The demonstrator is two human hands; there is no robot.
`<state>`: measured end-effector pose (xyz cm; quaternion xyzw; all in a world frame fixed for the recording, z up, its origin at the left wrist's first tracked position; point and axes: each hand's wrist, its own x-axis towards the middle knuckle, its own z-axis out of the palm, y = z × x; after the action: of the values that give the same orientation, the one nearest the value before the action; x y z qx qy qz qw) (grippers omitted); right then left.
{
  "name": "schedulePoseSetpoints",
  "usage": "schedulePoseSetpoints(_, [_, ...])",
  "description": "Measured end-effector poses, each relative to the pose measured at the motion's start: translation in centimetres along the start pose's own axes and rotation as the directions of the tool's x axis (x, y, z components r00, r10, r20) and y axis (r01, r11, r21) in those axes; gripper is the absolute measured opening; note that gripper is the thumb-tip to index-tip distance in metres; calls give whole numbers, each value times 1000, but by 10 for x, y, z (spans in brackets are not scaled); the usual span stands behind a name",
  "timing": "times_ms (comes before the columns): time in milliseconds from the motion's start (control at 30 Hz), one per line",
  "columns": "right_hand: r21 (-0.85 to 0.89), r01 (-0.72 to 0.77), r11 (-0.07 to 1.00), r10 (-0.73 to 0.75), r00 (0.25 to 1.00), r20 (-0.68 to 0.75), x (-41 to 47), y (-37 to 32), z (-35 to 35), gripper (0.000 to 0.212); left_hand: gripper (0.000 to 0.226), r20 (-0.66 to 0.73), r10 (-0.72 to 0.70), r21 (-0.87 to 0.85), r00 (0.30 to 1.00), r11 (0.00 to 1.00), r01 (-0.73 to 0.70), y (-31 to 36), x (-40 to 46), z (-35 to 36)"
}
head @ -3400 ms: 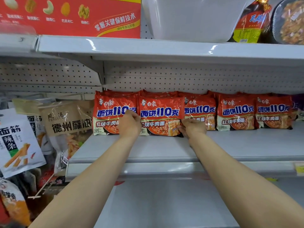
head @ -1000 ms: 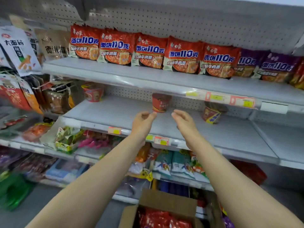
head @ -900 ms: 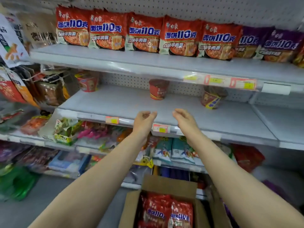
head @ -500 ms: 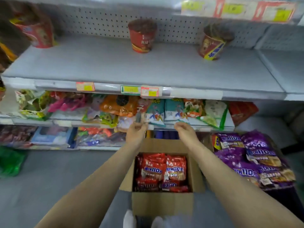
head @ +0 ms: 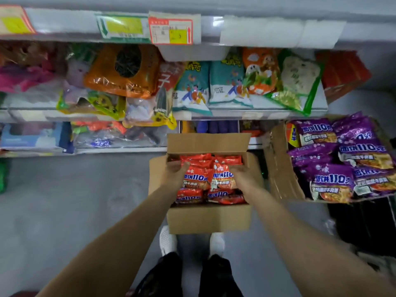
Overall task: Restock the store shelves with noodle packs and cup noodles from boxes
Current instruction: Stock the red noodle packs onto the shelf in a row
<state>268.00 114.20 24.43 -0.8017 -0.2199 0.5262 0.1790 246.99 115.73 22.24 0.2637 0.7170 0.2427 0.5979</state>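
Cardboard box (head: 209,219), brown and open-topped, stood on the grey floor (head: 75,200) holding glossy red noodle packs (head: 222,179). Your arms reached straight down. Your left hand (head: 176,173) curled its fingers round one crinkled pack; your right hand (head: 244,174) gripped the neighbouring pack's edge. Purple packs (head: 332,179) filled a second box beside it.

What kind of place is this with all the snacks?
Most likely a small grocery shop: price tags line the shelf edge, snack bags fill the shelves, and an open box of noodle packs waits on the floor.
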Motion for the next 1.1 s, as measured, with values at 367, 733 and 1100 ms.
schedulePoseSetpoints(367, [-150, 21, 988, -4, 993, 115, 75, 34, -23, 27, 44, -26, -84, -68, 996, 994, 82, -36, 18, 43])
schedulePoseSetpoints(733, [-160, -62, 985, 81, 990, 119, 160, 98, -20, 23, 59, -91, -173, -17, 981, 985, 172, -109, 81, 65])
schedulePoseSetpoints(1100, [-113, -125, 986, 131, 990, 45, 276, 179, 19, 41, 60, -131, -155, 161, 979, 971, 175, -195, 196, 81])
